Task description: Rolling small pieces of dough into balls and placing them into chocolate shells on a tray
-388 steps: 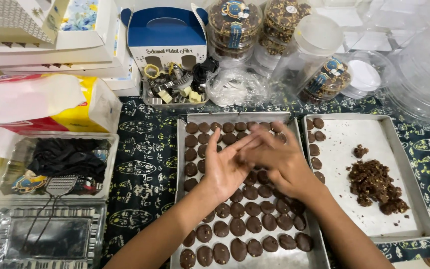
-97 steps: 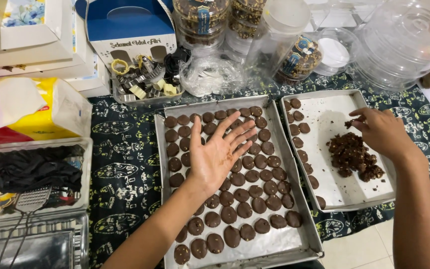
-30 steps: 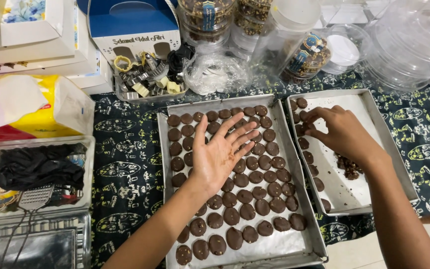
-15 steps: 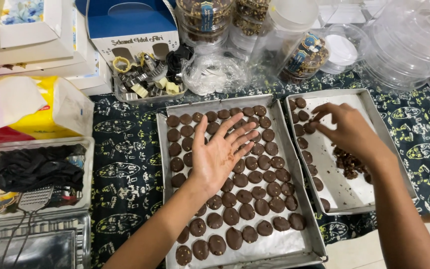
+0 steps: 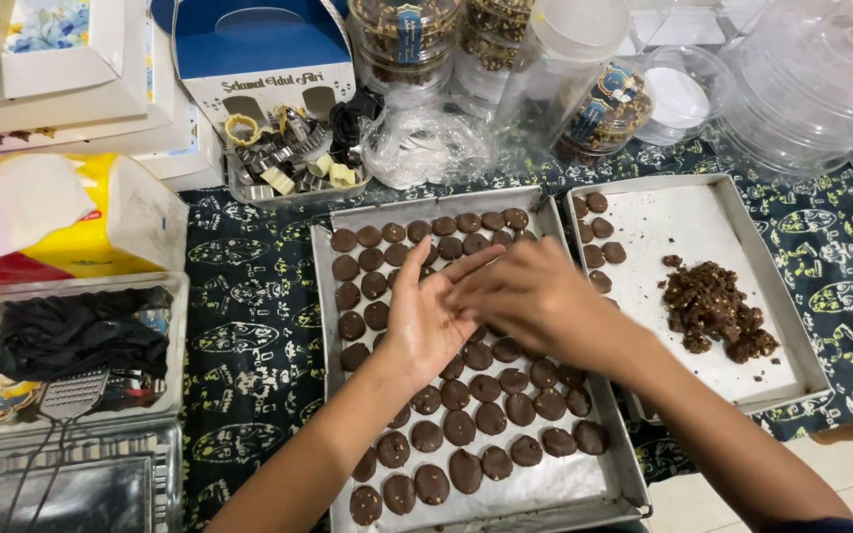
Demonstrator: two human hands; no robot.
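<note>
Both hands together at frame centre over baking tray: left hand palm up, flat, right hand pressed onto it, probably rolling dough; piece between palms hidden, grip unclear. Round brown cookies in rows below. Dough heap on right tray, within reach.

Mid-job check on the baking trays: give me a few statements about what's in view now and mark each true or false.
1. Both hands, left and right, meet over the big tray. True.
2. The dough pile lies in the big tray. False: it lies in the small tray.
3. The small tray is packed with cookies. False: only a few cookies along its left edge.
4. A blue box stands behind the big tray. True.
</note>
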